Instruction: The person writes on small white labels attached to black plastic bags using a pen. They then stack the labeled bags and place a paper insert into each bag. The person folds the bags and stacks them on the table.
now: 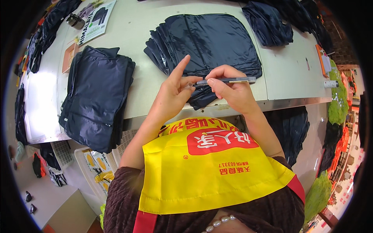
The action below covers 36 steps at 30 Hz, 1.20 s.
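My right hand (236, 94) pinches a slim pen (241, 80) with a clear barrel, held level above the front of a dark garment stack (217, 42). Its tip end points left, toward my other hand. My left hand (171, 95) has its index finger stretched out, while thumb and other fingers close on a small clear pen cap (189, 85) at the pen's tip end. Whether cap and pen touch is too small to tell. The stack is of folded, shiny navy pieces, fanned out on its left side, with a seam or zip line across the top one.
Another dark garment pile (97, 97) lies at left, hanging over the table's front edge. More dark clothing (268, 23) sits at the back right. A printed sheet (98, 23), a dark flask (75, 21) and a pink box (70, 57) are back left. A white basket (91, 171) stands below.
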{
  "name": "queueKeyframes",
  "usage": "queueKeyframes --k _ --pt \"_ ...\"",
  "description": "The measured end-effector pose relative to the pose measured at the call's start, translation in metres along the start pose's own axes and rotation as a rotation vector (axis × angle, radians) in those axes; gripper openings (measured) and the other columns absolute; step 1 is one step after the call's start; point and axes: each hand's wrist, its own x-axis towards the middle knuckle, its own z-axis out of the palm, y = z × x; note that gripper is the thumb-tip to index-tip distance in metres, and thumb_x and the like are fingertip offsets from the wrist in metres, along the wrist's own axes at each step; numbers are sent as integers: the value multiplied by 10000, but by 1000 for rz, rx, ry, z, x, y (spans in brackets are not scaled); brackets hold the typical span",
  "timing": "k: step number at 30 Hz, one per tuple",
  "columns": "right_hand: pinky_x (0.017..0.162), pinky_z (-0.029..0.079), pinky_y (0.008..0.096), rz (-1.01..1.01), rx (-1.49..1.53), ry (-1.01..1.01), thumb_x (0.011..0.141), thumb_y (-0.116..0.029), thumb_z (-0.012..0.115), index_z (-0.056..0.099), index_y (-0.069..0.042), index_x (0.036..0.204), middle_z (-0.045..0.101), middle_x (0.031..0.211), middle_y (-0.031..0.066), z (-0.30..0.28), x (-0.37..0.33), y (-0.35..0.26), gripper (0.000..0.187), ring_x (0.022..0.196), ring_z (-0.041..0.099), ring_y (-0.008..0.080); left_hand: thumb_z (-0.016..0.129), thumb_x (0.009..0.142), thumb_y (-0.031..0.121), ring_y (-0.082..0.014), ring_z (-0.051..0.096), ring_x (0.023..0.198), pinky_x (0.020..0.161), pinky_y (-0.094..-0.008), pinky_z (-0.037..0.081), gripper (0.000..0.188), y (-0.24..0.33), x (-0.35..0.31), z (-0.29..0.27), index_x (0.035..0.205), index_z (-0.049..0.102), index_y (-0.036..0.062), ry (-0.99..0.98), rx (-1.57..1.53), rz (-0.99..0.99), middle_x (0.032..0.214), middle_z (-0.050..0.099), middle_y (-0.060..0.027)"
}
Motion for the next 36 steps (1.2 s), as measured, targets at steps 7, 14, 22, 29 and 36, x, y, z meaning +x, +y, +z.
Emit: queueKeyframes --k 7,14,22,29,36 --pt "558 374 197 53 -136 11 854 -152 630 601 -15 871 562 727 -16 -6 1 9 142 641 452 31 491 827 -86 -136 602 988 833 -265 470 614 8 7 0 1401 341 73 -98 278 28 1075 650 -122" --pt "521 413 219 110 -38 59 863 -112 601 591 -24 859 578 700 23 -9 -4 19 89 580 508 67 630 823 46 -195 620 1015 841 -304 493 420 -7 18 -1 1225 518 -6 -174 214 179 1093 640 -136" --pt "472 410 216 183 315 115 866 -79 583 572 0 891 563 668 48 5 -4 27 84 517 500 78 656 815 187 -319 620 748 648 -362 495 212 -13 15 -15 931 649 10 -102 387 446 854 645 -151" --pt "473 434 249 223 533 107 874 -87 579 556 -17 907 566 678 62 6 -13 38 80 548 519 98 624 836 207 -330 618 748 647 -384 487 219 -6 9 -14 919 644 4 -147 458 492 824 640 -158" --pt "524 483 266 267 430 28 883 -81 569 553 -11 926 602 724 87 15 -13 39 83 566 551 119 586 869 197 -309 613 711 634 -371 475 217 -22 -4 -18 917 630 -10 -137 359 450 782 623 -168"
